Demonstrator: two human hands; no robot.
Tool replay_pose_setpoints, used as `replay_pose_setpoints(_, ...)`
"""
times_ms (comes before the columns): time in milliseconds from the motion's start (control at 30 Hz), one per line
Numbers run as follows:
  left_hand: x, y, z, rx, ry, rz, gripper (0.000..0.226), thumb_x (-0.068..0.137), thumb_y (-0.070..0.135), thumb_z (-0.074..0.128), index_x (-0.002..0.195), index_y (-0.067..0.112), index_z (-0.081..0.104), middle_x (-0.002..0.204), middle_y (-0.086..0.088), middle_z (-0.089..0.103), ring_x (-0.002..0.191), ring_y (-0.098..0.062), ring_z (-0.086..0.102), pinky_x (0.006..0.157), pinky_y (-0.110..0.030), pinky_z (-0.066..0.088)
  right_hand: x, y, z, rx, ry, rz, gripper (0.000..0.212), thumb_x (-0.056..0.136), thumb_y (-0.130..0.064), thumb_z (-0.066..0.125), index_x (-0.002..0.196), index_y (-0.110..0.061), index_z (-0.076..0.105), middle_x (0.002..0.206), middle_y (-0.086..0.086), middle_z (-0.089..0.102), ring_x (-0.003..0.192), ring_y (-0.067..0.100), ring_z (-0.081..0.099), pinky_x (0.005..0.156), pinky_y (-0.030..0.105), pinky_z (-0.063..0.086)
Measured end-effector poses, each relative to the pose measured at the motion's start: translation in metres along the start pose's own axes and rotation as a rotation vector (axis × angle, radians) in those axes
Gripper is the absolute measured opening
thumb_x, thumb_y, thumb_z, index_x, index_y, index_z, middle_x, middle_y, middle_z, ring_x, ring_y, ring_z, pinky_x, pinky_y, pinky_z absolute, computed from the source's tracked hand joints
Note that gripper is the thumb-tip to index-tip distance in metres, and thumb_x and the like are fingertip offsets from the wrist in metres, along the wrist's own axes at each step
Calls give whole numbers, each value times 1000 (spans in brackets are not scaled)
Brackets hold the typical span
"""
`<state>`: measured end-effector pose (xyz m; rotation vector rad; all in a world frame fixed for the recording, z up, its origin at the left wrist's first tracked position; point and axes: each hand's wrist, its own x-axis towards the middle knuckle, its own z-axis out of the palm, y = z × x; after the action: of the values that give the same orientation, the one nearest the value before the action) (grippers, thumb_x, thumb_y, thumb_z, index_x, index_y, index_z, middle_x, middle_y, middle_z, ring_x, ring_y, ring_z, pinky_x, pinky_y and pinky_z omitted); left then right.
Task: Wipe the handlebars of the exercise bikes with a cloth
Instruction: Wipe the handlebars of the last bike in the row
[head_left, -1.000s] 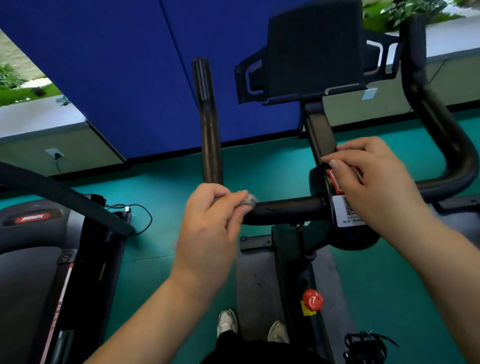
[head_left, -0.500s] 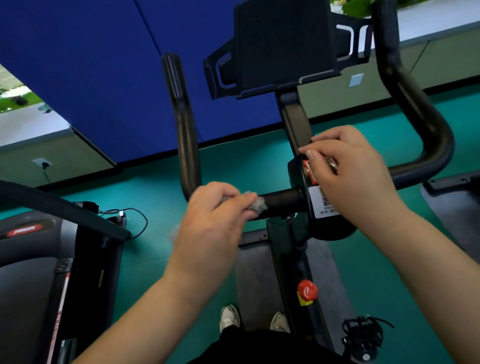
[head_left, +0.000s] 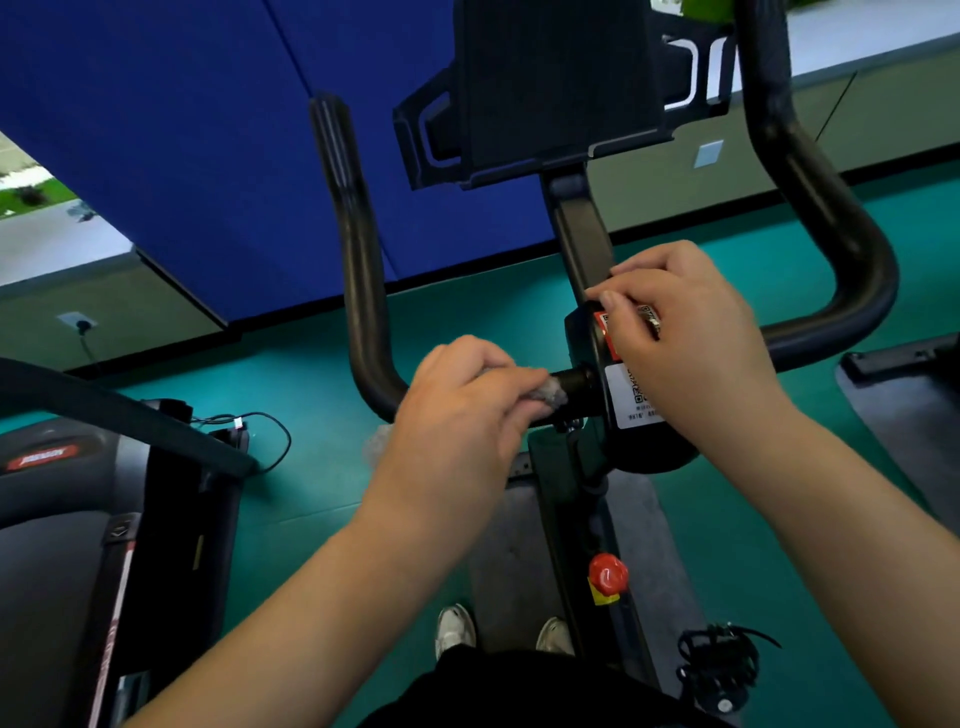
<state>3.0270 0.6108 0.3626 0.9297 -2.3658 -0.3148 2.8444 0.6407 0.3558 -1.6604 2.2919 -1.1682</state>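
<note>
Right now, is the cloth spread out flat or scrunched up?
Scrunched up: the left hand grips the cloth bunched around the handlebar.

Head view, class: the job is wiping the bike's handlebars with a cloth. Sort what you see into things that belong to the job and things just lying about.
Belongs to the job:
- handlebar
- grey cloth, gripped round the bar by the left hand
- right hand, resting on the bike's centre hub

Just lying about:
- treadmill
- cable on the floor
- red knob
- tablet holder

a gym: exercise bike beside a treadmill on green rubber flooring.
</note>
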Motion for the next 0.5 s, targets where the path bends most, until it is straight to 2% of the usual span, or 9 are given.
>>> replay_pose_setpoints(167,16,17,10,-18,-63,-33,28,84,30,57,93,9,74,84,-3,59,81,-22,55,73,-26,38,1,0,3,-21,15,-2,20,92,-21,52,97,-17,71,96,-8,46,90,16,52,74,24,35)
replay_pose_setpoints(267,24,23,14,-18,-95,-38,24,79,25,63,93,10,75,83,-3,60,82,-24,57,73,-26,37,1,1,2,-17,10,20,20,92,-22,52,98,-18,70,94,-7,46,90,15,51,73,24,35)
replay_pose_setpoints(400,4,13,9,26,-101,58,24,78,18,69,100,10,73,89,-3,60,85,-22,55,74,-29,41,-1,0,2,-19,6,9,21,92,-23,51,99,-18,70,93,-7,47,88,13,50,73,23,35)
replay_pose_setpoints(500,13,20,7,17,-84,36,21,84,22,64,99,11,73,88,-4,61,85,-23,55,75,-31,40,1,0,2,-16,10,14,20,92,-23,52,98,-18,71,93,-6,47,89,14,51,74,24,36)
